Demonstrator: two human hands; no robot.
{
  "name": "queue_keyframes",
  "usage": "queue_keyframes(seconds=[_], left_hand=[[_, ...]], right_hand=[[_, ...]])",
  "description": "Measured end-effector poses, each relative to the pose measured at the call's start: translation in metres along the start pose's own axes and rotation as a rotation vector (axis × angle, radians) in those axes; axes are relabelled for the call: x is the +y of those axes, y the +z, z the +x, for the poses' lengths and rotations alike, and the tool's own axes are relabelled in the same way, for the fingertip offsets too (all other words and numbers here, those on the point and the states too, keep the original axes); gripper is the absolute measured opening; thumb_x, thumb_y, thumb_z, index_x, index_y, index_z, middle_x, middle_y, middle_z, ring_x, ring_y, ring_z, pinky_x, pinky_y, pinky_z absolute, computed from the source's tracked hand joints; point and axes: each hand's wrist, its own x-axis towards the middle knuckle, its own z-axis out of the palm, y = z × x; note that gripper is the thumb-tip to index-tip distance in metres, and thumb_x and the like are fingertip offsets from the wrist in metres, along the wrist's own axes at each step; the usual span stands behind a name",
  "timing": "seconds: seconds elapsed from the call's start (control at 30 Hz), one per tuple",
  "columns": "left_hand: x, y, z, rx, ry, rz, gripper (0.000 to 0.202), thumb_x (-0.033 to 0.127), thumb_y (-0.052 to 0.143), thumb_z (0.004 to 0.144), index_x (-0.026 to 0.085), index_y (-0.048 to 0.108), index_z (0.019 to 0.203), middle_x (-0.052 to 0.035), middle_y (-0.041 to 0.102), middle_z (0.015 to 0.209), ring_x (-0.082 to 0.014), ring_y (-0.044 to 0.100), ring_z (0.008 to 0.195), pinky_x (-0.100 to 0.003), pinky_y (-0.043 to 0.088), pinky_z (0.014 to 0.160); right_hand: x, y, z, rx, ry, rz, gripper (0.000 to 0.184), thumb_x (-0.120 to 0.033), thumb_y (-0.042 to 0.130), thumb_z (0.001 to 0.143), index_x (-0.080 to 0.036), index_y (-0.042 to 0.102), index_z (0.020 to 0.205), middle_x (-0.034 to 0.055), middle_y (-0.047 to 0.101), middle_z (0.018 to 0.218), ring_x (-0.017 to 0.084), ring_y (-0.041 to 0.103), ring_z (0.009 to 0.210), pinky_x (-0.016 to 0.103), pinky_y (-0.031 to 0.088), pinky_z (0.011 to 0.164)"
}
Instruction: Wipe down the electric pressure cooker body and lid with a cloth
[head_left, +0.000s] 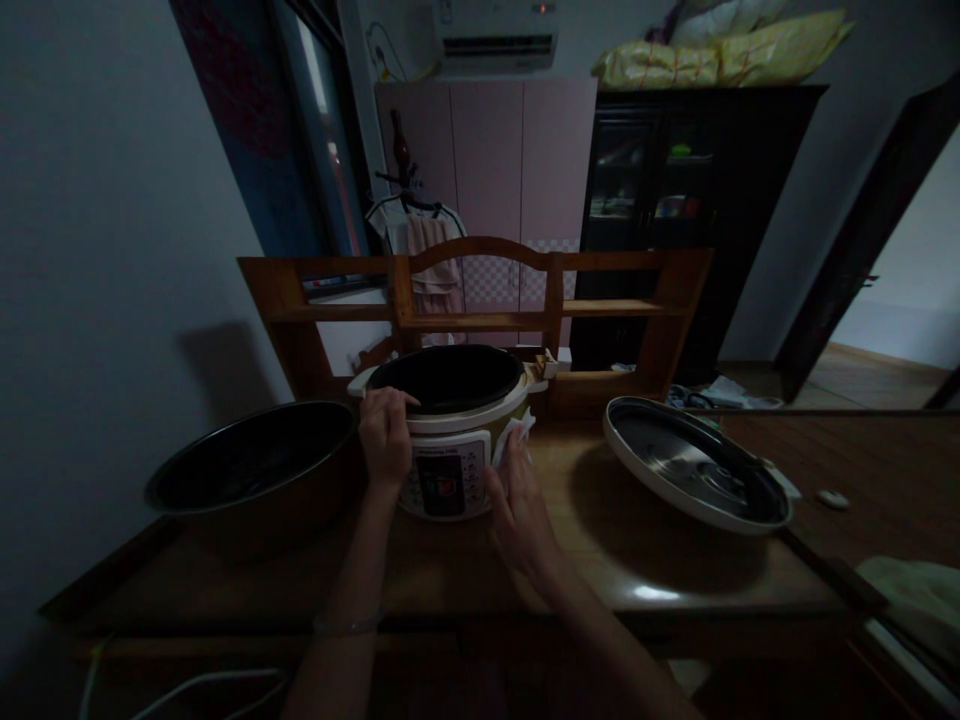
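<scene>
A white electric pressure cooker [442, 424] stands on a wooden desk [450, 570], its top uncovered and its inside dark. My left hand [385, 436] grips the cooker's front rim at the left, fingers curled over the edge. Against the right side of the cooker's body, my right hand [519, 500] presses a white tissue [523, 428], the fingers extended over it. The control panel [442, 480] faces me between both hands. To the left sits a dark inner pot [255, 505]. The cooker's lid [694, 465] lies at the right, its inner side showing.
A wooden shelf rack [480, 322] rises along the desk's back edge. White cables [210, 677] hang below at the front left. A pale cloth [911, 600] lies at the lower right. Behind are a pink wardrobe [487, 170] and a dark cabinet [705, 240].
</scene>
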Motion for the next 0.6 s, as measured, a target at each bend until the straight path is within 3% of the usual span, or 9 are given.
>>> queue_keyframes(seconds=[0.3,0.6], left_hand=[[0.002,0.000,0.000,0.002,-0.010,0.008,0.044,0.040,0.030,0.103,0.023,0.061,0.076,-0.0045,0.061,0.084,-0.0219,0.056,0.097,-0.037,0.041,0.096],[0.002,0.000,0.000,0.007,-0.008,-0.007,0.043,0.039,0.031,0.103,0.023,0.061,0.077,-0.0043,0.061,0.084,-0.0215,0.056,0.096,-0.037,0.041,0.095]], right_hand=[[-0.009,-0.010,0.013,-0.009,-0.134,-0.053,0.064,-0.048,0.030,0.107,-0.033,-0.001,0.160,-0.0054,0.004,0.168,0.023,0.002,0.155,0.051,0.018,0.126],[0.004,-0.005,0.002,-0.019,-0.091,-0.032,0.064,-0.047,0.033,0.107,-0.032,0.003,0.161,-0.0038,0.006,0.168,0.021,0.004,0.155,0.050,0.020,0.126]])
